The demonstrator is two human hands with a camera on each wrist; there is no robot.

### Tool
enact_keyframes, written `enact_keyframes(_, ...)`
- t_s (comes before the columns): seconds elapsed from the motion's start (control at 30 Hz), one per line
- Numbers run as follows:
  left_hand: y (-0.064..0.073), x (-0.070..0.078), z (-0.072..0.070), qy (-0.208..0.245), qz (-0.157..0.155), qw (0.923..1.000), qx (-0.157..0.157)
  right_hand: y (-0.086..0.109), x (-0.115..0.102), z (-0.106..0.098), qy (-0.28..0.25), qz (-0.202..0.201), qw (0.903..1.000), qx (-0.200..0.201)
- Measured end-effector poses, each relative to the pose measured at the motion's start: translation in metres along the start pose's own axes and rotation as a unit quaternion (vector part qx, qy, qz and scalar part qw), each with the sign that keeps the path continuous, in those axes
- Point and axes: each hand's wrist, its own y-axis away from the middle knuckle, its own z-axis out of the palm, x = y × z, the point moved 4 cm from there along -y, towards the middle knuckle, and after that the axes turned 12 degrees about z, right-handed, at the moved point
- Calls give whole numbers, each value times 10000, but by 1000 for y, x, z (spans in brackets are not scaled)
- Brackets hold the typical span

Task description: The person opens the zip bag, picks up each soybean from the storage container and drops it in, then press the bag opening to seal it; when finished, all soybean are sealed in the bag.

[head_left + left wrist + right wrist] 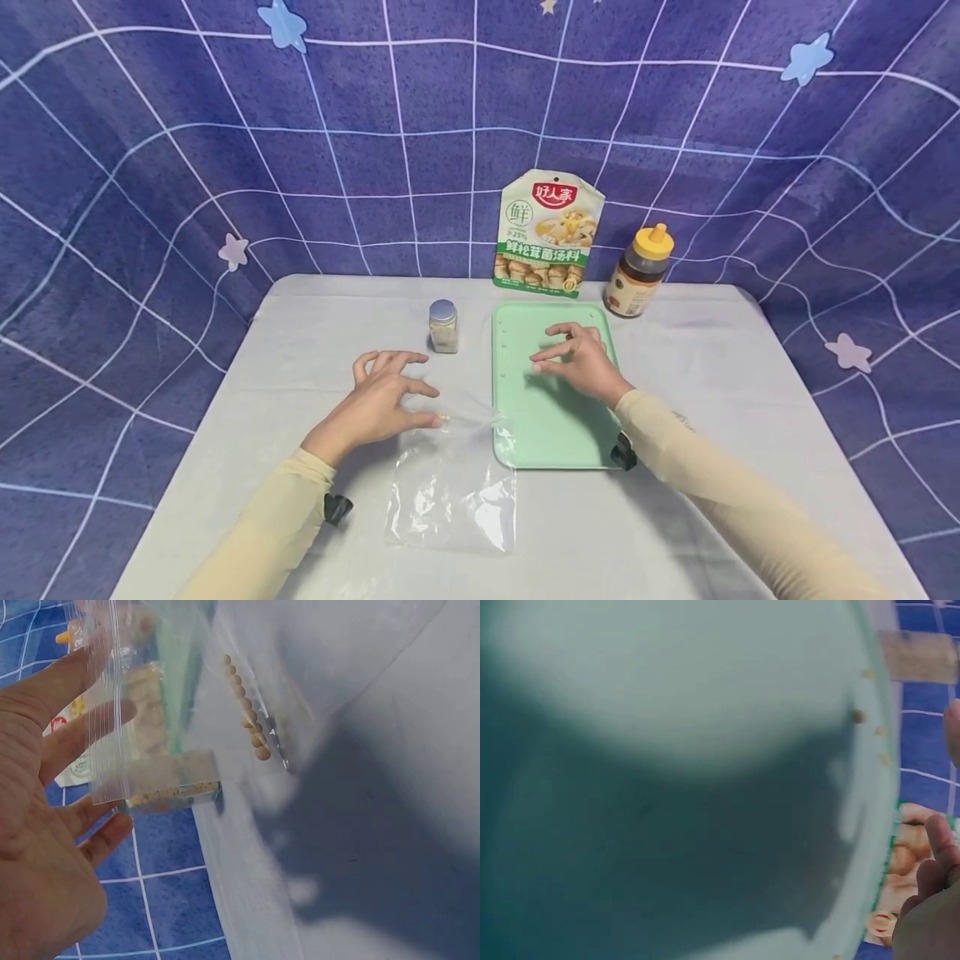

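In the left wrist view, a clear zip bag (112, 697) crosses in front of my left hand (382, 404). Its thumb and fingers are spread at the bag's mouth, thumb and index tips apart. Several small round tan pieces like soybeans (247, 705) line up in a fold of the bag. Over the mint-green tray (547, 442) is my right hand (585, 362), thumb and index tips close together. I cannot tell whether a piece is between them. A few more soybean-like pieces (859, 716) lie along the tray's left side.
A small glass jar (443, 327) with a grey lid stands beyond my left hand. Behind the tray a soup-seasoning packet (549, 233) leans on the blue grid cloth (337, 183). A yellow-capped sauce bottle (637, 273) stands to its right. White cloth (300, 350) covers the table.
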Motion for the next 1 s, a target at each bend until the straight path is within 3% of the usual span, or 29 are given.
enact_keyframes(0.27,3,-1,-1,9,-51,10000,-41,-4,15,23,381,203,9982,-413)
enact_keyframes(0.67,3,-2,-3,-27,-57,10000,-4,-4,14,29,598,33,9979,-242)
enact_keyframes(0.8,1,-1,-2,-25,-12,10000,-21,0,-7,25,250,-89,9994,-201)
enact_keyframes(1.0,0,-1,0,-61,8,10000,58,18,-71,25,-422,-604,9966,-367)
